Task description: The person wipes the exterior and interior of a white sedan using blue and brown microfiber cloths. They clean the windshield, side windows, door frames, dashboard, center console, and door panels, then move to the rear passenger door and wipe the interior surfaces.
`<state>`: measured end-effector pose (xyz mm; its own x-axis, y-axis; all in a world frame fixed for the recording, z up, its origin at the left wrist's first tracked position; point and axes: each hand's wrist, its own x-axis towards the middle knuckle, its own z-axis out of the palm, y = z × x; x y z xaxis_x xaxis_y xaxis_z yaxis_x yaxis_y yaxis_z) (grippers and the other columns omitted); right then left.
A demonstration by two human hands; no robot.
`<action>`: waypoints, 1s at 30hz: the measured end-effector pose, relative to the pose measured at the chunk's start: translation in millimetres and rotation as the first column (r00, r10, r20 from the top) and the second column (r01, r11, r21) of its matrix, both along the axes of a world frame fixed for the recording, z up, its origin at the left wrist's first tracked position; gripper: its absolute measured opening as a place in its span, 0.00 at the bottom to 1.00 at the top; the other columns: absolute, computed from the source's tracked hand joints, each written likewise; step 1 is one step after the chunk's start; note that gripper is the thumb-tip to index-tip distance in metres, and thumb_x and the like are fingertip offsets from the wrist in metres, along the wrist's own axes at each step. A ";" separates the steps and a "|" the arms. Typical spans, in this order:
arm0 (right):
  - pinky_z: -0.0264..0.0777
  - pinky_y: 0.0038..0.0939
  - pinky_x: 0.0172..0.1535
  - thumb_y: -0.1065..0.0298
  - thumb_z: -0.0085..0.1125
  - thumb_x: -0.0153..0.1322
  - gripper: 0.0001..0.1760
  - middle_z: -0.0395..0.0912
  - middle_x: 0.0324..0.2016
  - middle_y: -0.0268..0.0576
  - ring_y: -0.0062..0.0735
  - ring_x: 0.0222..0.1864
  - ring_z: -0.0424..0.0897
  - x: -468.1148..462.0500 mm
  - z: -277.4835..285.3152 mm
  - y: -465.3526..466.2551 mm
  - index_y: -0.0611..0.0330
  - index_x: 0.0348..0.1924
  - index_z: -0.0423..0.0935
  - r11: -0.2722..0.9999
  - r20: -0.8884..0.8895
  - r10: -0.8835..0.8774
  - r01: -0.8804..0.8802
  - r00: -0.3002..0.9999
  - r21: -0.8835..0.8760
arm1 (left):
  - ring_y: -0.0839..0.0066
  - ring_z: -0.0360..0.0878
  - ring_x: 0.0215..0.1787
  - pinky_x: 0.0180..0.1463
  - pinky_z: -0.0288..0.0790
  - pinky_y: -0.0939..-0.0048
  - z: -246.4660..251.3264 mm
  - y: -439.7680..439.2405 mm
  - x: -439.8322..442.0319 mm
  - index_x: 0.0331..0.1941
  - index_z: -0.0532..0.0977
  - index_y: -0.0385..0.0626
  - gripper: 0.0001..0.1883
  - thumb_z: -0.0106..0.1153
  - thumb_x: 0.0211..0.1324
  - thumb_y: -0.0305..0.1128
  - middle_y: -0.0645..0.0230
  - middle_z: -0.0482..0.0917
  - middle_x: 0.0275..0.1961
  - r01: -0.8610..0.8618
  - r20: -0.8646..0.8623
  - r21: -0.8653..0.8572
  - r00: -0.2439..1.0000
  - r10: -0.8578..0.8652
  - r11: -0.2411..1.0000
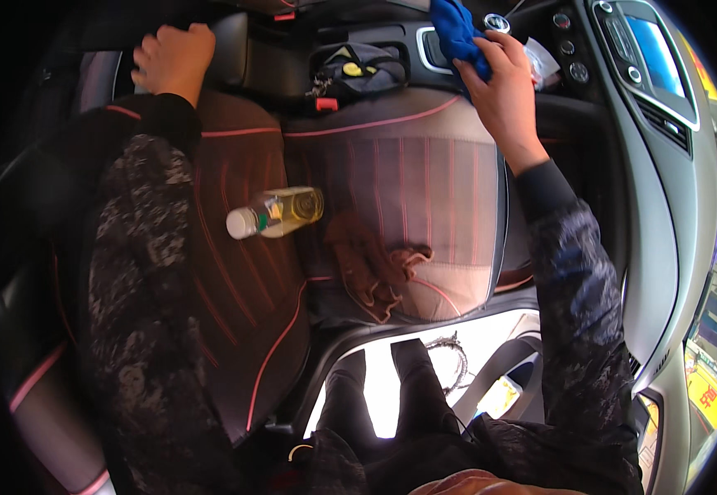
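Note:
My right hand [504, 93] grips a blue cloth [457, 37] over the gear selector area of the centre console [423, 52]. My left hand [176, 62] is at the upper left, fingers curled, beside the top of the car seat's backrest [235, 154]; whether it rests on something there is unclear. A clear bottle [290, 210] of yellowish liquid with a white cap lies on its side on the seat. Next to it a crumpled brown cloth [364, 260] lies on the seat cushion [439, 185].
A dark pouch with a yellow patch [358, 68] and keys [319, 85] sit in the console tray. A red seat-belt buckle [327, 104] stands beside it. A clear plastic packet [542, 62] lies near the dashboard [662, 204]. An open door [507, 377] holds a yellow item [499, 396].

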<state>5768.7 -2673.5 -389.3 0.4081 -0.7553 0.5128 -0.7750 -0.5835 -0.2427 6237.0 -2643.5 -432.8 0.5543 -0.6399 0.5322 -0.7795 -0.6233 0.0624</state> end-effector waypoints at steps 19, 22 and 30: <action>0.87 0.52 0.46 0.64 0.61 0.76 0.09 0.89 0.43 0.42 0.56 0.49 0.88 85.3 -92.7 -197.4 0.50 0.45 0.88 0.898 -0.528 0.400 -0.204 0.749 0.389 | 0.50 0.54 0.88 0.85 0.41 0.32 -23.2 -42.0 -39.6 0.74 0.74 0.53 0.36 0.48 0.72 0.63 0.58 0.66 0.83 -0.201 -0.161 0.128 0.962 0.220 0.971; 0.85 0.48 0.47 0.62 0.62 0.76 0.13 0.91 0.49 0.50 0.51 0.52 0.91 35.9 -64.7 -244.3 0.50 0.49 0.92 0.928 -0.885 0.130 0.259 0.446 0.267 | 0.49 0.54 0.88 0.85 0.42 0.32 -25.4 -40.8 -41.4 0.73 0.75 0.53 0.35 0.49 0.72 0.63 0.58 0.67 0.83 -0.204 -0.154 0.130 0.963 0.223 0.970; 0.89 0.51 0.39 0.63 0.63 0.74 0.11 0.84 0.46 0.48 0.58 0.53 0.82 111.4 -98.3 -170.0 0.56 0.40 0.92 0.965 -0.545 0.007 0.137 0.838 0.223 | 0.49 0.56 0.87 0.84 0.44 0.31 -23.5 -40.8 -42.8 0.72 0.76 0.54 0.35 0.50 0.72 0.63 0.59 0.69 0.82 -0.222 -0.117 0.115 0.965 0.235 0.968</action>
